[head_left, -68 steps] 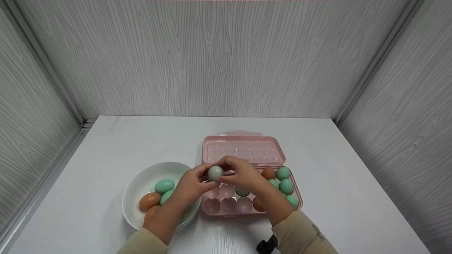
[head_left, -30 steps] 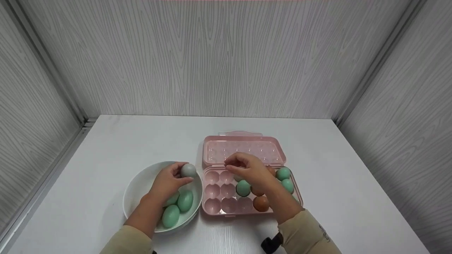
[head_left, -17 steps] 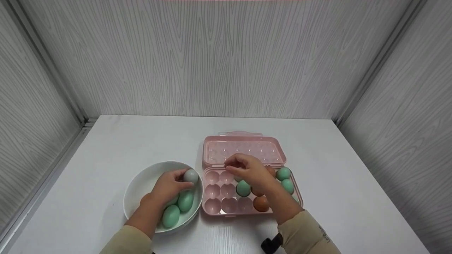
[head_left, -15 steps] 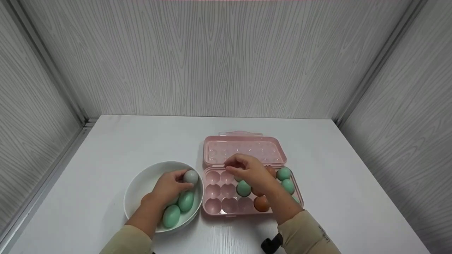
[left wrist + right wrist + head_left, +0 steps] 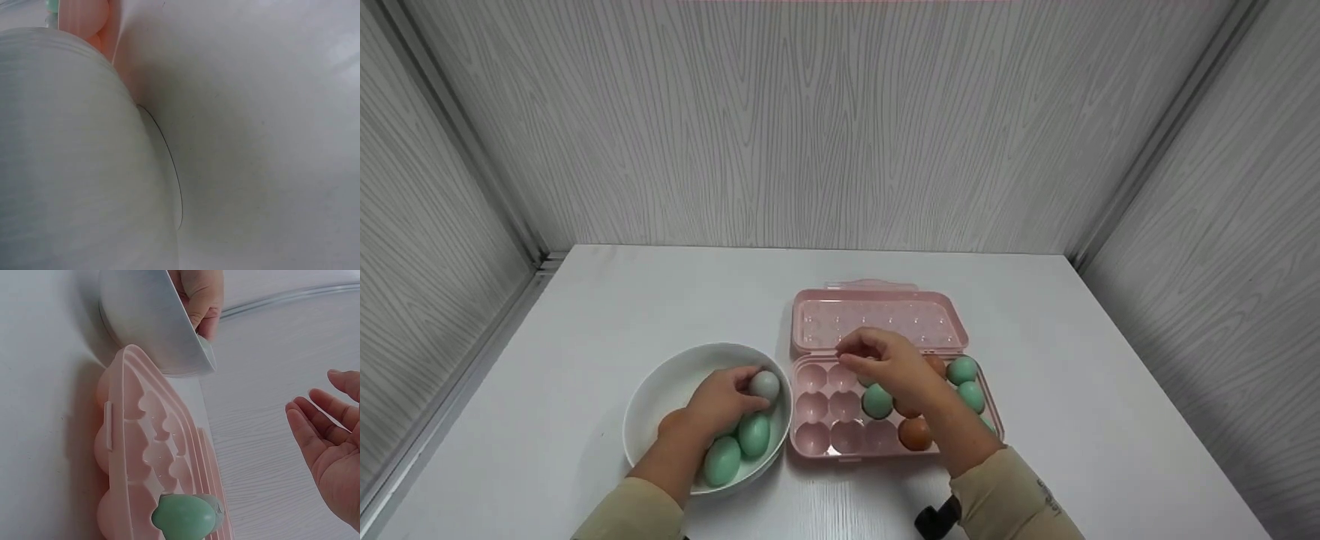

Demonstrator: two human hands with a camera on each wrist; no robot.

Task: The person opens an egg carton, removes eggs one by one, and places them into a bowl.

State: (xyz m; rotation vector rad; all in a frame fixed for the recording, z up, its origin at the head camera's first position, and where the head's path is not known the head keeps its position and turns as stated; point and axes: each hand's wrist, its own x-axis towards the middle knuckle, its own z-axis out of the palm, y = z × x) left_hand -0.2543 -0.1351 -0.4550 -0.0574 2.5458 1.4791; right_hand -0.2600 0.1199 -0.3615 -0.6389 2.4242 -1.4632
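My left hand (image 5: pixel 720 401) pinches a pale grey egg (image 5: pixel 765 385) between fingers and thumb, low inside the right side of a white bowl (image 5: pixel 649 386). Beneath that hand lie green eggs (image 5: pixel 723 460), and an orange-brown egg (image 5: pixel 669 421) shows partly behind the wrist. Over the hinge side of a pink egg box (image 5: pixel 812 406) hovers my right hand (image 5: pixel 896 367), its fingers loosely bent and nothing in them, as the right wrist view also shows. Green and brown eggs fill cups on the box's right side; the hand covers some of them.
The egg box's lid (image 5: pixel 877 319) lies folded back behind its cups. The bowl's right rim stands close beside the box. A black device (image 5: pixel 934 521) sticks out under my right sleeve (image 5: pixel 1012 491). Wood-grain panels (image 5: pixel 840 127) enclose the white table (image 5: pixel 1110 420) at back and sides.
Both hands were at the pale egg above the box; the right let go. My left hand carried the egg left, then lowered it into the bowl. The right hand has stayed almost still lately.
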